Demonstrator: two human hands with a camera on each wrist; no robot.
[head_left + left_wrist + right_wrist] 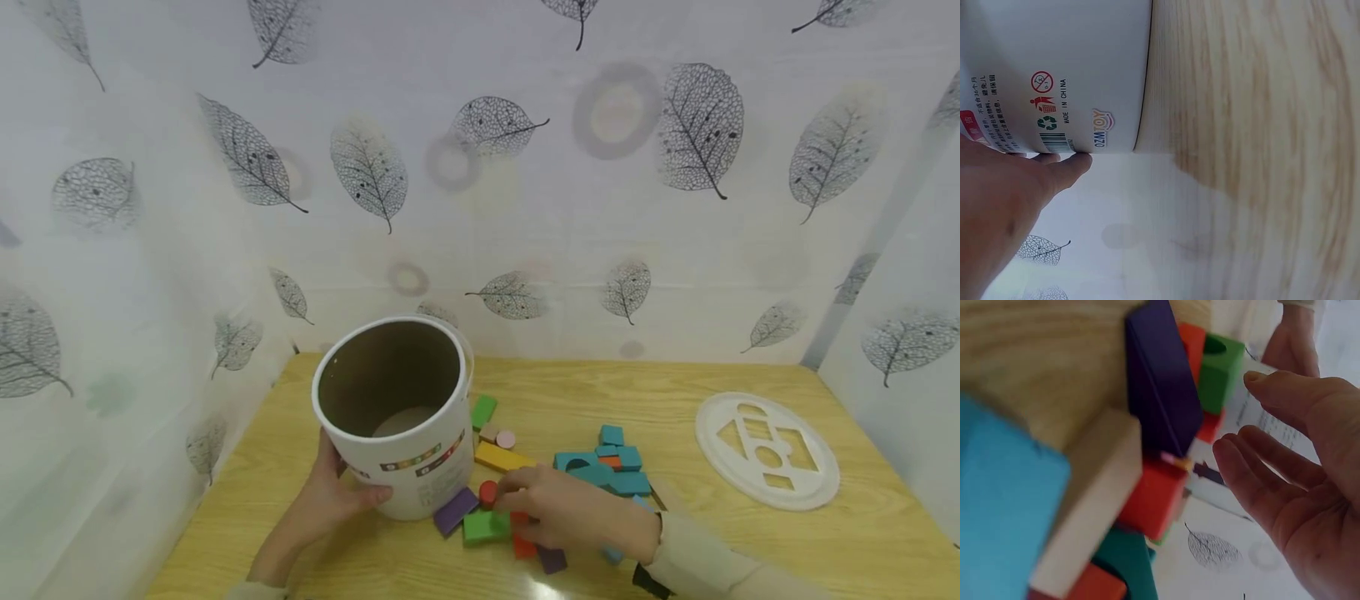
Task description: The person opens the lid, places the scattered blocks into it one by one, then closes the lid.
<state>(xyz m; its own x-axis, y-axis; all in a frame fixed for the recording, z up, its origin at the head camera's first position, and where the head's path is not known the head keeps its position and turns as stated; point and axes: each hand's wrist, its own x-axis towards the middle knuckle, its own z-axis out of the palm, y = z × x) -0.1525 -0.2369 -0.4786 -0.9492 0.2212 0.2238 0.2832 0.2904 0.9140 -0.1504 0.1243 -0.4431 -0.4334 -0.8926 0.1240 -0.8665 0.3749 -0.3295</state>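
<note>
My left hand (322, 500) grips the lower left side of a white printed bucket (431, 479), thumb on its front. The bucket is uncovered and leans a little, and I see no blocks inside. Right of it, my right hand (558, 508) hovers over toy blocks, nearest a red cylinder (488, 494). In the right wrist view its thumb and fingers (1254, 469) are apart with nothing between them. A green block (484, 528) and a purple block (455, 511) lie by the bucket. A red block (523, 546) is partly hidden under the hand.
Several teal blocks (630, 483) lie right of my right hand. A yellow block (504, 457) is behind it, with a pink round block (506, 439) beyond. The white lid (738, 477) with shaped holes rests at the right. A leaf-print curtain (525, 208) surrounds the wooden table (660, 383).
</note>
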